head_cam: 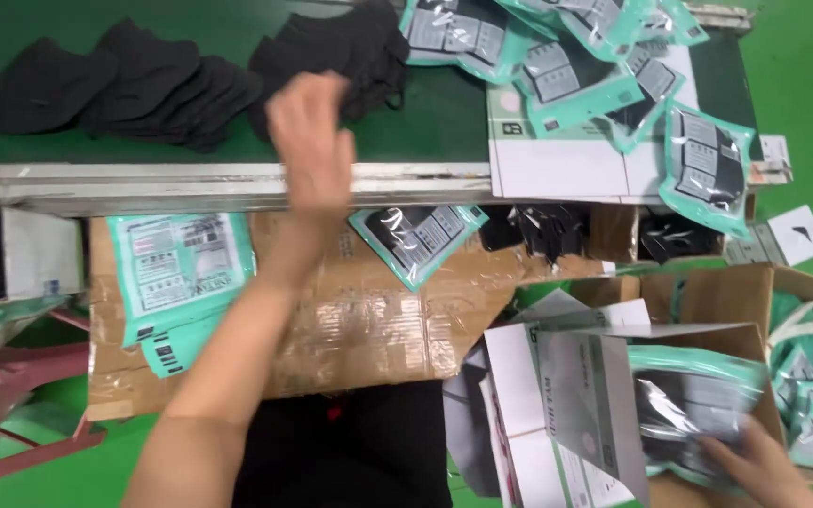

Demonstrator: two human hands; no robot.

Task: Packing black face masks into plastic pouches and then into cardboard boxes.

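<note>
Black folded fabric masks (341,47) lie in a heap near the desk's (425,132) front edge, where the left hand (310,141) reaches, grip released. The right hand (755,466) grasps a teal plastic mask packet (693,400) inside an open white cardboard box (566,404) below the desk.

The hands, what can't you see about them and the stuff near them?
Head view only:
- Left hand: motion blur smears its fingers, so whether it grips a black mask on the green belt is unclear.
- Right hand: cut off by the bottom edge; its fingers sit on a teal packet, partly behind the white box flap.
- Box contents: hidden by the flap.
- Packet print: too small and blurred.
</note>
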